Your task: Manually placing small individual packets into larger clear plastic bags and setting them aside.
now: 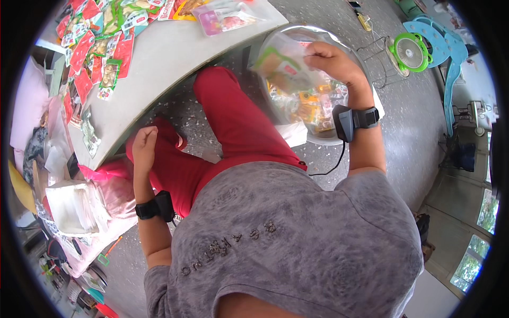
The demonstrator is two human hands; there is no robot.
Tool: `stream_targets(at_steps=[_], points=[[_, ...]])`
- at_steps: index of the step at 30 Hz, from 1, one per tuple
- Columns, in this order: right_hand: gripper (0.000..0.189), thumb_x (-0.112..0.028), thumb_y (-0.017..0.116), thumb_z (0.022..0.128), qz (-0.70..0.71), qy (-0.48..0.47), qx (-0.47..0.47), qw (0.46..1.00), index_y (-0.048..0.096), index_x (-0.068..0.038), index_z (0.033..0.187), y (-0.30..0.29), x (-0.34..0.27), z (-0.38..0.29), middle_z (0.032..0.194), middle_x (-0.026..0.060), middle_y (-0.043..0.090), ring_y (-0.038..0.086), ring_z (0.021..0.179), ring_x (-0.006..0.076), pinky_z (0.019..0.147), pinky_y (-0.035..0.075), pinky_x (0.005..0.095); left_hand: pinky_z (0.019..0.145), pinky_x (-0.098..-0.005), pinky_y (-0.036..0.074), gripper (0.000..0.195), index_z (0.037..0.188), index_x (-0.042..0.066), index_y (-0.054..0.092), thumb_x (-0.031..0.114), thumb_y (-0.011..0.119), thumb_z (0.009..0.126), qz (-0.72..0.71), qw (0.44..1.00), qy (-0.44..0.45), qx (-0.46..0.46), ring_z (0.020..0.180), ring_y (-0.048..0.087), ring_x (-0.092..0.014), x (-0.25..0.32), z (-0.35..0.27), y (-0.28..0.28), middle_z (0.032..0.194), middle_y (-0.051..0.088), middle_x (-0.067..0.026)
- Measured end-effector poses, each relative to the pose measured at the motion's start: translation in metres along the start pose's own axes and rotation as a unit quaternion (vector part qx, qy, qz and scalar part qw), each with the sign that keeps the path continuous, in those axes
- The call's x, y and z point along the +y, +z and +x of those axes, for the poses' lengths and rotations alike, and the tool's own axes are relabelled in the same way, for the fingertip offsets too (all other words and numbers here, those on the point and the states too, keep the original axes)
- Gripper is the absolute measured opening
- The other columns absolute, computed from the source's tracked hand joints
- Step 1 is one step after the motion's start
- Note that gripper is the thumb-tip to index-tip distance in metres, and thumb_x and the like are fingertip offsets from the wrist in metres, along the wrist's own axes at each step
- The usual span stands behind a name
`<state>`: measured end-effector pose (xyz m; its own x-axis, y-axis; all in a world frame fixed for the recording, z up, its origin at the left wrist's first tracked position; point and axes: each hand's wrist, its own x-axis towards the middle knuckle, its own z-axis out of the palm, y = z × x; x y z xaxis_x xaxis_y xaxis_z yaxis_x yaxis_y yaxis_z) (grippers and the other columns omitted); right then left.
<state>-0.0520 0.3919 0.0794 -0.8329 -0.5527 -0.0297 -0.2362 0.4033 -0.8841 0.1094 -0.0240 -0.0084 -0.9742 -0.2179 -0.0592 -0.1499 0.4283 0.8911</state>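
My right hand (332, 61) pinches the edge of a translucent plastic food pouch (284, 69) with green and brown print, blurred by motion. It is above a round metal basin (314, 139) on my right. Inside the basin lie many small food packets (312, 107), yellow, white and red. On the other side, my left hand (144, 149) hovers over my left leg near the table edge. Its fingers are curled in, and nothing shows in them. On the grey table (171, 51), a pile of red and green sealed food packets (93, 55) spreads across the far left.
A silver packet (90, 133) rests near the table's edge. Beyond the pile lies a purple-and-clear pouch (222, 20). A white foam box (73, 208) stands at my left. To the right are a green fan (409, 51) and a light-blue plastic chair (451, 51).
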Motion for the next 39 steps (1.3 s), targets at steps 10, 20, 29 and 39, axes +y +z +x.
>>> stream_targets(at_steps=[10,20,29,39], points=[[0.014,-0.019,0.046,0.070,-0.327,0.261,0.214,0.883,0.051,-0.007,0.076,-0.090,0.217,-0.034,0.070,0.0107,0.054,0.053,0.065,0.0232,0.058,0.041,0.0315,0.069,-0.0208,0.037,0.014,0.083,0.000,0.051,0.009,0.044,0.075,0.001,1.000,-0.023,0.001,0.076,0.048,-0.011,-0.020,-0.006,0.004,0.079,0.053,-0.0049],[0.029,-0.022,0.032,0.073,-0.365,0.300,0.174,0.864,0.050,-0.001,0.081,-0.029,0.251,-0.044,0.084,0.0206,0.052,0.049,0.081,0.0352,0.071,0.039,0.0401,0.068,-0.0205,0.037,0.013,0.081,0.000,0.052,0.009,0.046,0.075,0.020,1.000,-0.007,0.014,0.075,0.048,-0.011,-0.019,-0.003,0.005,0.078,0.053,-0.0047],[0.015,-0.012,0.048,0.067,-0.157,0.089,0.171,0.969,0.052,-0.001,0.077,0.023,0.185,0.021,0.069,0.0108,0.054,0.052,0.067,0.0189,0.062,0.040,0.0285,0.066,-0.0211,0.037,0.011,0.079,0.000,0.051,0.009,0.046,0.074,0.035,0.999,0.018,0.031,0.072,0.047,-0.011,-0.012,-0.007,0.010,0.073,0.051,-0.0044],[0.014,-0.009,0.051,0.069,-0.142,-0.168,0.085,0.972,0.050,0.000,0.080,0.136,0.019,0.087,0.076,0.0146,0.052,0.051,0.073,0.0275,0.065,0.041,0.0315,0.064,-0.0205,0.038,0.009,0.078,0.002,0.050,0.009,0.045,0.076,-0.220,0.962,-0.046,0.153,0.069,0.047,-0.009,-0.005,-0.032,-0.054,0.075,0.053,-0.0040]])
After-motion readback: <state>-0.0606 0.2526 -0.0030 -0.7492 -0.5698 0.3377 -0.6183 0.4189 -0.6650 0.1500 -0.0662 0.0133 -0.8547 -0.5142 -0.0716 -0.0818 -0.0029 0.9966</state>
